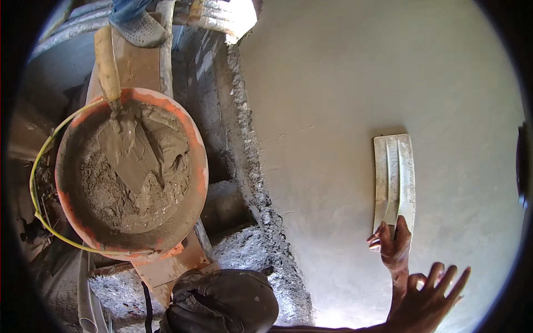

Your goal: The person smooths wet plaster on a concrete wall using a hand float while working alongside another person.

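Here, the person's hands work at a freshly plastered wall [355, 111], grey and smooth, which fills the right part of the view. One hand [393, 240] is closed around the lower end of a pale plastering float [394, 177], whose long face lies flat against the wet plaster, its length running upward from the grip. The other hand [430, 297] sits just below and to the right, fingers spread wide and clamped on nothing, palm toward the wall; which of the two is left and which right cannot be told from this view. The two hands are near each other but apart. To the left of the wall's rough, crumbly edge [252, 166], an orange pan [197, 144] with a yellow rim band holds grey mortar [127, 188]. A trowel [125, 147] rests blade-down in the mix, its wooden handle pointing upward. The pan stands on a plank [139, 64], where another person's shoe [141, 30] also rests.
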Demonstrator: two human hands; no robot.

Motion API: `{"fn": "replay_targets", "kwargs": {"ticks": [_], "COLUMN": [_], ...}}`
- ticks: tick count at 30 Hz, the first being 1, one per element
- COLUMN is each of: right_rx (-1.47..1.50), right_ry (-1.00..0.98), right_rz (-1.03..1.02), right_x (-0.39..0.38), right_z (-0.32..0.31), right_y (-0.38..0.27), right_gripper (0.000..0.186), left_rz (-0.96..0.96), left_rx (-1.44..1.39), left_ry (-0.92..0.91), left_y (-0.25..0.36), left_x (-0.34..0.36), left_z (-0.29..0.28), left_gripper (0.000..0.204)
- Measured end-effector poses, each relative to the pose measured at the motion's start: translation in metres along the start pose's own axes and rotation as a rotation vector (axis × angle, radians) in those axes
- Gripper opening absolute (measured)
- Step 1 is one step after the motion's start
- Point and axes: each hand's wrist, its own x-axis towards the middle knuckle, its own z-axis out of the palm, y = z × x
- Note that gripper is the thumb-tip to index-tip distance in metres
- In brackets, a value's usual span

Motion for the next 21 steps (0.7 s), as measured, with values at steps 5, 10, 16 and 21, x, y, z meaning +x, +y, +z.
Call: {"fn": "replay_targets", "kwargs": {"ticks": [5,10,16,21], "right_rx": [0.227,0.192,-0.247,0.354], "right_ry": [0.104,0.304,0.229,0.267], "right_rz": [-0.018,-0.235,-0.569,-0.037], "right_x": [0.011,0.125,0.080,0.087], "right_z": [-0.015,0.036,0.107,0.029], "right_y": [0.001,-0.071,0.003,-0.023], "right_gripper": [0.018,0.019,0.022,0.019], "left_rz": [-0.003,0.016,-0.093,0.022], "left_rx": [-0.027,0.045,0.017,0.108], "left_ry": [-0.001,0.003,0.160,0.204], "left_y": [0.017,0.008,-0.012,-0.008], "left_x": [-0.003,-0.001,0.001,0.005], "left_z": [-0.019,-0.037,-0.035,-0.035], "left_gripper": [0.050,0.047,0.046,0.046]}}
